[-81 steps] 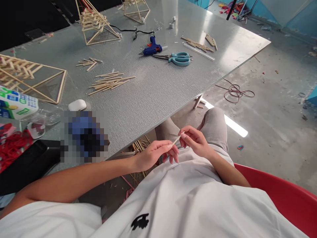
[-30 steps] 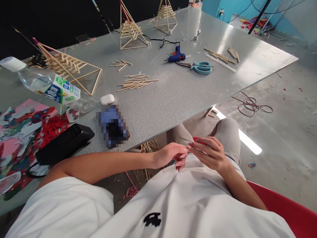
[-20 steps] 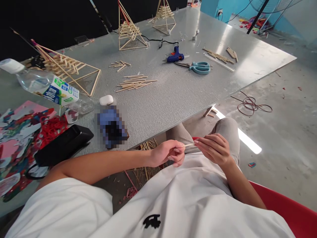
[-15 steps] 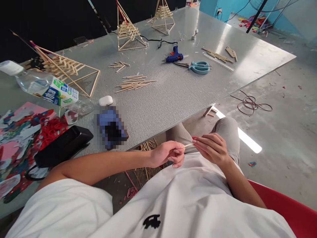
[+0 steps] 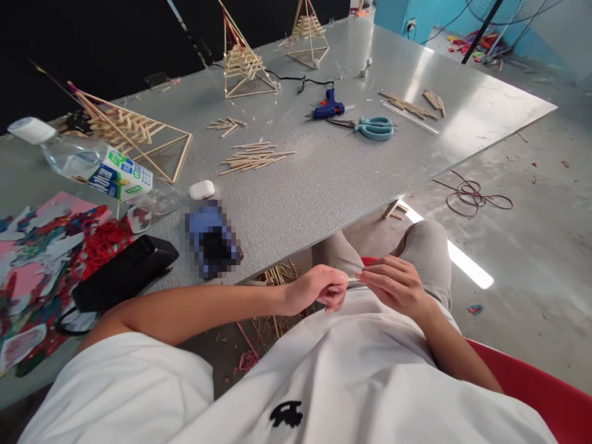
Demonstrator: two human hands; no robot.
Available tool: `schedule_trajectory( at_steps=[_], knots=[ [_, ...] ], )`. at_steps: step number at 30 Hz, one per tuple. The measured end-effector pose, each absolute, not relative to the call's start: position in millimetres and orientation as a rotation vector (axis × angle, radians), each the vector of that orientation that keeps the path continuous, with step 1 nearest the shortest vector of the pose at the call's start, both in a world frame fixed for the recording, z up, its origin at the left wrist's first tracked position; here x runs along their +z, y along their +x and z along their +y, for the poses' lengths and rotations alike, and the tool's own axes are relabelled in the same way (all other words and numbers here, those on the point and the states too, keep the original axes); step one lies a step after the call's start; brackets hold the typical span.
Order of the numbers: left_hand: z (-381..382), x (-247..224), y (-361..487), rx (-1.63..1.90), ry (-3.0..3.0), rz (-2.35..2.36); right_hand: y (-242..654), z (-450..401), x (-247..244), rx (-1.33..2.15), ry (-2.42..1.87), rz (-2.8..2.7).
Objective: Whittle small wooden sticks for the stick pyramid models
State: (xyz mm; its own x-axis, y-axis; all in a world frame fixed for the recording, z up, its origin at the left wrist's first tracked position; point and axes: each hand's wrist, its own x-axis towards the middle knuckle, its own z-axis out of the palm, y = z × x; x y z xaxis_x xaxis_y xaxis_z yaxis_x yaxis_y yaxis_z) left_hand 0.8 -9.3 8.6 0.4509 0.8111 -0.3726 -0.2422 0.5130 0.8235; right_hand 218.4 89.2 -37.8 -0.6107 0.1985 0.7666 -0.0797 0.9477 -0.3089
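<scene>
- My left hand (image 5: 319,291) is closed, pinching one end of a short stick (image 5: 353,279) between thumb and fingers;
- my right hand (image 5: 394,285) grips the other end in its fingertips, the fingers nearly straight; little of the stick shows between my hands;
- the stick is above my lap, off the near edge of the desk (image 5: 319,185);
- on the desk, a pile of sticks (image 5: 256,159) lies left of the scissors (image 5: 375,129); the glue gun (image 5: 329,107) is just beside them.
</scene>
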Motion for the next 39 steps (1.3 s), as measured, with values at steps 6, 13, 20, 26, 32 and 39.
schedule_trajectory(
  at_steps=[6, 13, 20, 26, 32, 39],
  knots=[
    [-10, 7, 1, 0.686, 0.776, 0.84, 215, 80, -40, 0.507, -0.062, -2.228],
    [-14, 4, 0, 0.647, 0.789, 0.795, 214, 77, -42, 0.478, -0.043, -2.238],
    [-12, 4, 1, 0.642, 0.791, 0.823, 219, 77, -36, 0.381, -0.034, -2.274],
    [-13, 2, 0, 0.639, 0.786, 0.836, 221, 74, -30, 0.33, -0.049, -2.341],
    [-14, 0, -2, 0.645, 0.802, 0.831, 222, 73, -31, 0.276, -0.065, -2.373],
    [-13, 2, -4, 0.672, 0.849, 0.825, 219, 74, -32, 0.382, -0.081, -2.278]
  ],
)
